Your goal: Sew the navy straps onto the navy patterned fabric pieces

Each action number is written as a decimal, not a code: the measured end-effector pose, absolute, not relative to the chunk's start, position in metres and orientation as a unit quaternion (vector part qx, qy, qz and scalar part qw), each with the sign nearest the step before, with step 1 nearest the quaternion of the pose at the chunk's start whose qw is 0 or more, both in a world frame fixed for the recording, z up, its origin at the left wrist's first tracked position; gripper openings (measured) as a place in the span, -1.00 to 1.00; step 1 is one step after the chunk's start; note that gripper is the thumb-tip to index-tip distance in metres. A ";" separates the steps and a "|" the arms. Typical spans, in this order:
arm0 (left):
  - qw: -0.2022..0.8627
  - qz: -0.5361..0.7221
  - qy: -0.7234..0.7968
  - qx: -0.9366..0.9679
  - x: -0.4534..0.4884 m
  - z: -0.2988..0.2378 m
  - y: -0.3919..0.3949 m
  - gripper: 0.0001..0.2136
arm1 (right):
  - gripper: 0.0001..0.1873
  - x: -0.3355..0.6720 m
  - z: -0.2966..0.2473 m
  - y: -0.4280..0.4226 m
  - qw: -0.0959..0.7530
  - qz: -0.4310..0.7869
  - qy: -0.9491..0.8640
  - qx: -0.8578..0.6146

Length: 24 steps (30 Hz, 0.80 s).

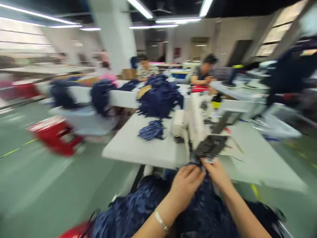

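Navy fabric (pixel 138 211) lies heaped at 6 o'clock, under both forearms, with its top edge at the near rim of the white table (pixel 138 148). Left hand (pixel 185 185) and right hand (pixel 218 175) sit side by side, fingers curled, pinching that edge just below the sewing machine (pixel 195 125) at their 12 o'clock. Motion blur leaves any lettering unreadable. More navy pieces (pixel 159 96) pile at 11 o'clock

One head-worn camera, facing forward and slightly down: left hand (pixel 185 185) and right hand (pixel 218 174) close below, worktable (pixel 138 147) just ahead, room blurred beyond.
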<state>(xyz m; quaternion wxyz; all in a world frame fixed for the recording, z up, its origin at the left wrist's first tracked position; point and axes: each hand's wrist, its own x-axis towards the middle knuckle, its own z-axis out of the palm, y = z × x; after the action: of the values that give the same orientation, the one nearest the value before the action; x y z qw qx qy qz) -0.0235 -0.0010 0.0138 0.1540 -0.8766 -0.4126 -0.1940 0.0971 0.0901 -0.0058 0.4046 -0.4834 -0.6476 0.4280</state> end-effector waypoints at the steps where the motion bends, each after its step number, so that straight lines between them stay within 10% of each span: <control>1: 0.157 -0.286 -0.423 -0.845 -0.024 0.005 0.007 -0.69 | -0.75 0.117 0.000 0.091 0.421 0.416 -0.636 -0.494; 24: 0.187 -0.307 -0.508 -0.782 -0.007 -0.005 0.002 -0.66 | -0.93 0.130 0.025 0.103 0.424 0.351 -0.685 -0.478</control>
<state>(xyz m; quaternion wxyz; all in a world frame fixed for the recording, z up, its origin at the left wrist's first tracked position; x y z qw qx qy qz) -0.0073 0.0023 -0.0054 0.1871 -0.7825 -0.5084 -0.3070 0.1305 0.1025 0.0250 0.4238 -0.4778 -0.6850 0.3505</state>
